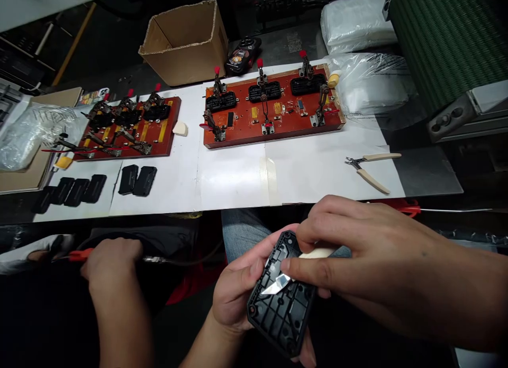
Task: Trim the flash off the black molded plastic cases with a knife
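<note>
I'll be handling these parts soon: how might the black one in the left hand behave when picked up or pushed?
The black part looks stiff, since ribs crisscross its inner face. It is probably light for its size, being a shallow open shell. Its broad, flattish shape suggests sliding rather than rolling.

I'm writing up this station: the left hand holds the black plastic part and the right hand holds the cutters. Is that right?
Not quite: in the head view the right hand holds a pale-handled knife, while the cutters lie on the white-topped bench. The left hand does hold the black plastic part.
</note>
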The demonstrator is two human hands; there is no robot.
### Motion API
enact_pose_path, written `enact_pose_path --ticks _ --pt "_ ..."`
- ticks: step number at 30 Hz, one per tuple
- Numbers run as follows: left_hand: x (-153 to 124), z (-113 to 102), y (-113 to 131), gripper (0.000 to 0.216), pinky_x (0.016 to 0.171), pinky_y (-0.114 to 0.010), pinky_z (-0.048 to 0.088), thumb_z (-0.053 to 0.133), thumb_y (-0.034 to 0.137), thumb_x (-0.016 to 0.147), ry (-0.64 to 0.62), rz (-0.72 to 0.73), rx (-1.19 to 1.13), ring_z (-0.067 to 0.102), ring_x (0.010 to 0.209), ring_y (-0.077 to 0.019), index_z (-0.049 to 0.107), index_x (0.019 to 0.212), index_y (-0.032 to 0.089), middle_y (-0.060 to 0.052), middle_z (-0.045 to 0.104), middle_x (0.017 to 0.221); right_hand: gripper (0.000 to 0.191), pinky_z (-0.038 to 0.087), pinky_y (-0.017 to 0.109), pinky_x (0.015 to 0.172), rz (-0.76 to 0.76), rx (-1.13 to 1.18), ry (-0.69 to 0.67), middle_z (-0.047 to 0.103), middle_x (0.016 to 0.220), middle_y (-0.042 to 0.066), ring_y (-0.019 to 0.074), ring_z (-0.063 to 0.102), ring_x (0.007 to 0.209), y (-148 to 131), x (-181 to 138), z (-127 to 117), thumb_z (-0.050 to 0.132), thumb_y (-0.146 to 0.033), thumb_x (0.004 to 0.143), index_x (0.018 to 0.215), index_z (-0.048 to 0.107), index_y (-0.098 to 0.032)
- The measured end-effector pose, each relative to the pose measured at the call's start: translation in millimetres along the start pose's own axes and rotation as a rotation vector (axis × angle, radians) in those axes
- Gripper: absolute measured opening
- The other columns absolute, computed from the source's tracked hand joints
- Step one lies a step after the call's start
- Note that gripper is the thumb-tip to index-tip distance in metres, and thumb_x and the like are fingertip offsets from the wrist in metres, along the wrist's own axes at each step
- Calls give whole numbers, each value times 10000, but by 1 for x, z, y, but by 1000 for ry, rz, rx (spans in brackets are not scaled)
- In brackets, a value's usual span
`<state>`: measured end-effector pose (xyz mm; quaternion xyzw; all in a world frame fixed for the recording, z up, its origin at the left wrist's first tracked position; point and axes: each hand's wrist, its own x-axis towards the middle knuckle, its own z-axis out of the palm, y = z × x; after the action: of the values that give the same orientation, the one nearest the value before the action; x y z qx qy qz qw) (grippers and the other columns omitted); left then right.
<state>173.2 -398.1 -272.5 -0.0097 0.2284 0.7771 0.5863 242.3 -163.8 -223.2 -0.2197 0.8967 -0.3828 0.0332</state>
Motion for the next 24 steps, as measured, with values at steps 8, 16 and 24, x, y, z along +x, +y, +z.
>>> enact_pose_path --ticks 8,16,24 --pt "5 1 1 488 936 -266 576 514 281 1049 -102 -14 -66 783 1016 -229 590 1498 106 -178 754 1184 368 347 339 721 2 18 51 577 1054 30 221 504 944 0 -2 3 624 -36 970 1271 686 -238" --pt "0 -3 0 555 959 -241 556 613 341 1021 -5 -21 -13 748 1143 -216 571 1527 115 -209 692 1375 406 358 322 762 39 60 63 567 1083 24 200 504 977 -1 -2 5 564 -17 982 1277 693 -265" --pt "1 -4 -2 723 778 -292 604 706 401 940 61 -72 -20 786 1001 -299 508 1567 101 -201 768 1188 433 401 278 783 112 80 154 573 1130 9 167 529 980 -3 -6 9 553 -54 1018 1348 671 -307"
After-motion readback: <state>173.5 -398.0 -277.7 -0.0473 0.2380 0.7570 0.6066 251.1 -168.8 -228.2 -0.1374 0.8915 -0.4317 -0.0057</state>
